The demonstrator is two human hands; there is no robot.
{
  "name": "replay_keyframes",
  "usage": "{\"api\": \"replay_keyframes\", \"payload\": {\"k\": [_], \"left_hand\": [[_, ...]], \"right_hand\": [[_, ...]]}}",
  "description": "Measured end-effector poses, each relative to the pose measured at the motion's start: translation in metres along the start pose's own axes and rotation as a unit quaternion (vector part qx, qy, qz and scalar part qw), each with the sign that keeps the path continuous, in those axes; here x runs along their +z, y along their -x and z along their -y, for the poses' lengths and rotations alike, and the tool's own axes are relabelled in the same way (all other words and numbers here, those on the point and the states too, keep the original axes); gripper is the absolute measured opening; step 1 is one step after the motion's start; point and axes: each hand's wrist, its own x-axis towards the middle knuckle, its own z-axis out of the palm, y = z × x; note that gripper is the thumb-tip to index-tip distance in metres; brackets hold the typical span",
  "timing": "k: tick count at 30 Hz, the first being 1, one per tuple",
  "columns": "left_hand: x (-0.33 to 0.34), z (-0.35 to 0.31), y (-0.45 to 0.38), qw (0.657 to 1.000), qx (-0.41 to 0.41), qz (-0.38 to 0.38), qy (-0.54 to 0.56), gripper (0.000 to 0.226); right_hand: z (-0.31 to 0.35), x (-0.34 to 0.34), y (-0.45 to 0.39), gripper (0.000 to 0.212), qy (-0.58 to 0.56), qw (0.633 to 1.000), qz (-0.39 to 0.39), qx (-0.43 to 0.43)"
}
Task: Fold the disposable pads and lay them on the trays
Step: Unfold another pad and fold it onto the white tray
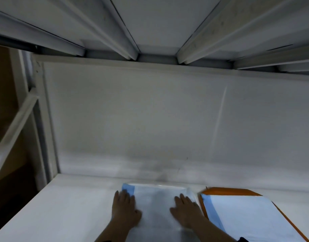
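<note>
Smoothing pad [159, 203] flat on white tray [160, 186] at bench [62, 206] centre: left hand [124, 209] and right hand [184, 211] spread, palms pressing, gripping nothing. Pad likely light, limp, crease-prone; best pinched at blue edge corners. Second pad [251, 217] lies on orange tray [227, 190], right.

white shelf surface [54, 210] | white back panel [150, 119] | ribbed shelf underside above [155, 23]

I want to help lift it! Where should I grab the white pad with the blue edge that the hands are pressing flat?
Probably pinch the white pad with the blue edge at its far blue corners, coming from the sides. Both the left hand and right hand lie flat on its middle, and it is thin and limp, so one-point grips would let it sag.
</note>
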Motion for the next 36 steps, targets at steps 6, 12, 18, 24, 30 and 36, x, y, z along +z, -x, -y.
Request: {"api": "replay_keyframes", "payload": {"k": [6,12,18,24,30,36], "left_hand": [[-0.018,-0.001,0.036,0.999,0.018,0.006,-0.045,0.060],[-0.015,-0.056,0.090,0.990,0.127,-0.001,0.063,0.060],[0.002,-0.049,0.126,0.990,0.106,0.055,0.077,0.075],[0.003,-0.020,0.150,0.989,-0.026,0.082,0.120,0.099],[-0.023,-0.032,0.176,0.991,-0.009,0.078,0.111,0.072],[-0.031,-0.073,0.225,0.972,0.130,0.135,0.141,0.059]], "right_hand": [[0.002,-0.005,0.026,0.056,-0.009,0.995,-0.102,-0.003],[0.040,0.020,0.092,0.081,-0.043,0.996,-0.008,-0.075],[0.027,0.040,0.128,0.058,-0.059,0.996,-0.010,-0.068],[0.004,0.041,0.143,0.062,-0.096,0.995,0.005,-0.005],[0.027,0.033,0.172,0.058,-0.096,0.995,-0.008,-0.002],[0.054,0.043,0.218,0.053,-0.118,0.987,0.022,-0.106]]}}
